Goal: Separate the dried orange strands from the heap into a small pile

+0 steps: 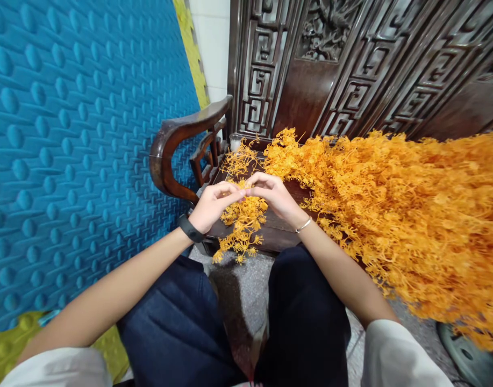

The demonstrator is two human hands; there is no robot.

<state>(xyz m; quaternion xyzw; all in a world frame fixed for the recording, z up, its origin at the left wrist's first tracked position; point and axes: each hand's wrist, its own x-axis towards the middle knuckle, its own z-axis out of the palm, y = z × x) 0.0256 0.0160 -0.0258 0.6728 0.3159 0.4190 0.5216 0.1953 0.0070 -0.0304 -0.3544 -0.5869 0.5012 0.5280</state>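
My left hand [214,204] and my right hand [275,196] meet over the near edge of a dark wooden bench seat [280,230]. Thumbs and forefingers are pinched together, fingertips almost touching. Between and below them hangs a bunch of orange artificial flower sprigs [246,215], its lower end drooping past the seat edge. What exactly each pinch holds is too small to make out, though orange strands lie right at the fingertips. Just beyond the hands, a looser clump of orange sprigs [241,159] rests on the seat.
A large heap of orange artificial sprigs [411,199] covers the bench to the right and spills over its front. The curved wooden armrest [161,156] stands at left, beside a blue foam mat [69,161]. Behind rises the carved backrest [306,91]. A grey-green round base [468,349] sits lower right.
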